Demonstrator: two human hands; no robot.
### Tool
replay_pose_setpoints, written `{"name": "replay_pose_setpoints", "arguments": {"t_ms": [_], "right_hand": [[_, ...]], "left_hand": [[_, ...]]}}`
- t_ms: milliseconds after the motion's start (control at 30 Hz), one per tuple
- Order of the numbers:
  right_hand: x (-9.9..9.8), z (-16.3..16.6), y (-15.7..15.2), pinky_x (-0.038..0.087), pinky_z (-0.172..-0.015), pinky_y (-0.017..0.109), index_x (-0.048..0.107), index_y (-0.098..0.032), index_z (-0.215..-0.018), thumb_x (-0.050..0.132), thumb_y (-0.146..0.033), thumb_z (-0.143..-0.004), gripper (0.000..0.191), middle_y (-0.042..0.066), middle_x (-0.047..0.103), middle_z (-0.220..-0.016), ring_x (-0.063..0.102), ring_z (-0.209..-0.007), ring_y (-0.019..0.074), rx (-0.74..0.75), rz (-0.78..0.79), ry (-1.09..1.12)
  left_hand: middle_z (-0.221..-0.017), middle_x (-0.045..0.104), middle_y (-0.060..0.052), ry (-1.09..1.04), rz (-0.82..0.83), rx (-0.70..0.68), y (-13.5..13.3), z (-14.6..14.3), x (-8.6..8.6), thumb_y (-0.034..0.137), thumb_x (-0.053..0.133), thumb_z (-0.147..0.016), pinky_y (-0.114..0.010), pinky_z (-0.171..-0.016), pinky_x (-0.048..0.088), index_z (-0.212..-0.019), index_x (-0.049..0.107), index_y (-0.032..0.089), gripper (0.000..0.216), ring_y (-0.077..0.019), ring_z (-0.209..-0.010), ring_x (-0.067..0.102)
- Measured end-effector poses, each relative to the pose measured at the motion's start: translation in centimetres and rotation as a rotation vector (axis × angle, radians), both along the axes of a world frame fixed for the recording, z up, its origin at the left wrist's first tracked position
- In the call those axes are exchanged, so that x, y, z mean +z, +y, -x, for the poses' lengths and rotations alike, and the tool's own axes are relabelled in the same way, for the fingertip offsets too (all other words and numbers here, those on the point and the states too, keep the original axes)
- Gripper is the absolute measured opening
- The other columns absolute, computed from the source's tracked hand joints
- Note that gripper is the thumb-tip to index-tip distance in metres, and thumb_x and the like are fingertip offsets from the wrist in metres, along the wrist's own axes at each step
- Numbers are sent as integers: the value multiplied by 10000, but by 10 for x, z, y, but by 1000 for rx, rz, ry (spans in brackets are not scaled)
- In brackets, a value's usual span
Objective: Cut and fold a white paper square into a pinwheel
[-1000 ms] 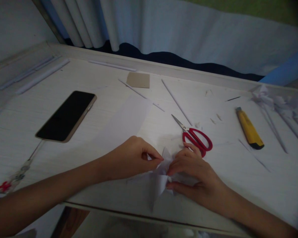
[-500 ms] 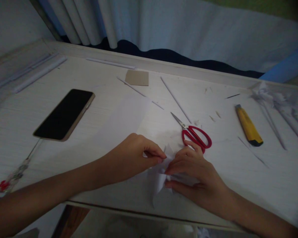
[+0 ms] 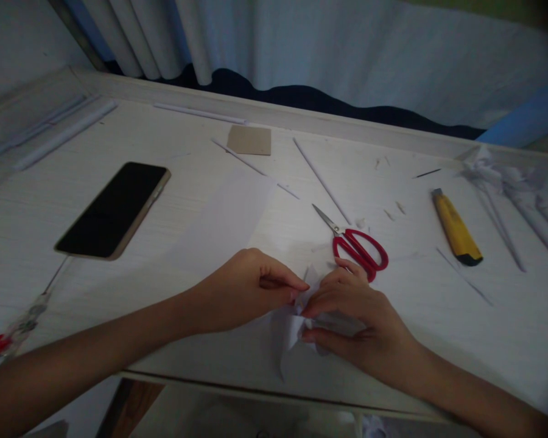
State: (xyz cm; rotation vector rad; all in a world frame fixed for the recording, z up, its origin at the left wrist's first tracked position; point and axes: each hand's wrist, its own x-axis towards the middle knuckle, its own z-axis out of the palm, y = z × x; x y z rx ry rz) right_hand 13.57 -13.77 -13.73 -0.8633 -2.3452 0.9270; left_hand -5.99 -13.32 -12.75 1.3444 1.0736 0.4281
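Near the front edge of the table, both hands are on a folded white paper piece [image 3: 293, 331] with several pointed flaps. My left hand [image 3: 251, 289] pinches its upper part between thumb and forefinger. From the right, my right hand [image 3: 358, 307] grips the paper with thumb and fingers, partly hiding it. Just beyond the right hand lie red-handled scissors [image 3: 358, 246], blades pointing away to the left; the raised fingers overlap a handle. A flat white sheet [image 3: 223, 219] lies beyond my left hand.
A phone [image 3: 114, 210] with a beaded strap lies at left. Thin paper rolls [image 3: 322, 180] and a cardboard piece [image 3: 249, 140] are farther back. At right are a yellow utility knife [image 3: 456, 228] and crumpled paper with sticks [image 3: 488, 170]. Thicker paper rolls [image 3: 68, 135] lie back left.
The thumb and forefinger of my left hand have shifted slightly along the paper's upper flap. My right hand keeps its grip. The whole view has moved a little.
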Motion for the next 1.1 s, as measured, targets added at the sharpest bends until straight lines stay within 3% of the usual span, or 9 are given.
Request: {"name": "replay_pose_setpoints", "arguments": {"t_ms": [1100], "right_hand": [[-6,-1,0,206,-931,461,622,-268,-777,658,-346,-666,140,-42,661,-730,567,-725,151,-50,34,-37]], "left_hand": [[-782,684,-6,18,-96,-40,-6,-3,-3,103,487,-701,-202,-629,466,-847,650,159,226,-125,-709,617]]}}
